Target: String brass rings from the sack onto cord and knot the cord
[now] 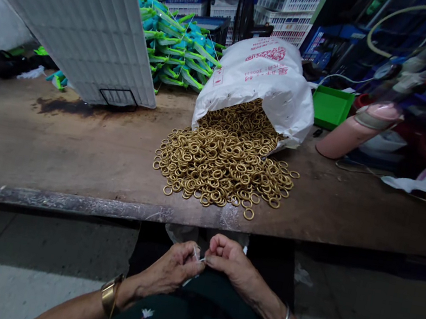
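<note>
Over the lap, in front of the table's front edge, my left hand [178, 264] and my right hand [227, 258] are close together. Both are closed in a pinch on a thin white string [202, 260] that runs between the fingertips. Beyond them, a heap of gold-coloured rings [223, 169] lies on the wooden table [73, 157], apart from both hands. The rings spill from the mouth of a white sack [261, 74] with red print, which lies on its side.
A pale ribbed panel [85, 16] stands at the left, with bright green and blue plastic pieces [183, 50] beside it. A green tray [331, 106] and a pink bottle [360, 129] are right of the sack. Stacked crates [290, 0] stand behind.
</note>
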A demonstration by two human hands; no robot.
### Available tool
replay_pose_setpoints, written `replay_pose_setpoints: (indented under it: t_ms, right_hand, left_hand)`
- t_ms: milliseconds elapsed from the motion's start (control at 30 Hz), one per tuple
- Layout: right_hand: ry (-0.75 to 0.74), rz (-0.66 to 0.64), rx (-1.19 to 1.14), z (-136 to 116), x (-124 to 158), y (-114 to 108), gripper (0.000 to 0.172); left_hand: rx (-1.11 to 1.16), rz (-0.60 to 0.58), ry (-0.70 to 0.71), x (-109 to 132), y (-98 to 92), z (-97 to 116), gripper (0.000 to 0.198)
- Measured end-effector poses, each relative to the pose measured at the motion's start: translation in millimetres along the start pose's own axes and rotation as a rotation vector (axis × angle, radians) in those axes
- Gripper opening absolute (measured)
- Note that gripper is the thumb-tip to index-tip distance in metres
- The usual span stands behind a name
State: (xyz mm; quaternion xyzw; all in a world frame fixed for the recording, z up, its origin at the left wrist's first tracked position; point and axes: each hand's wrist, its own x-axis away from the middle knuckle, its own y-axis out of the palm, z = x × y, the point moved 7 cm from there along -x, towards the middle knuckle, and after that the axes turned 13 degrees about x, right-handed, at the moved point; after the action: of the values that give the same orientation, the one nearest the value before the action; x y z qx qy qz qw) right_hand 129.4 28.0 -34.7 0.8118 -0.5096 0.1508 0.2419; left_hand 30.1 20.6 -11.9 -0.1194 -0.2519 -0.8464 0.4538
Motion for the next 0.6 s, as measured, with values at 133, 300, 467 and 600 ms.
replay_pose_setpoints:
  t_ms: [133, 300, 467, 600]
  right_hand:
    - [-0.002, -0.003, -0.024, -2.6, 1.9, 1.9, 0.028]
    - [0.025, 0.001, -0.030, -1.8, 4.2, 3.5, 0.030]
    - [0.022, -0.032, -0.047, 3.8, 3.8, 5.7, 0.032]
    - [-0.022, -0.040, 0.041, 4.2, 4.0, 7.0, 0.032]
  left_hand:
    - [-0.007, -0.036, 0.010, 2.5, 3.8, 3.9, 0.033]
    - [0.037, -0.034, -0.019, 4.6, 3.4, 3.6, 0.038]
    - [0.093, -0.041, -0.044, 3.9, -2.0, -3.1, 0.043]
    - [0.133, -0.047, -0.079, 2.4, -3.9, -5.4, 0.042]
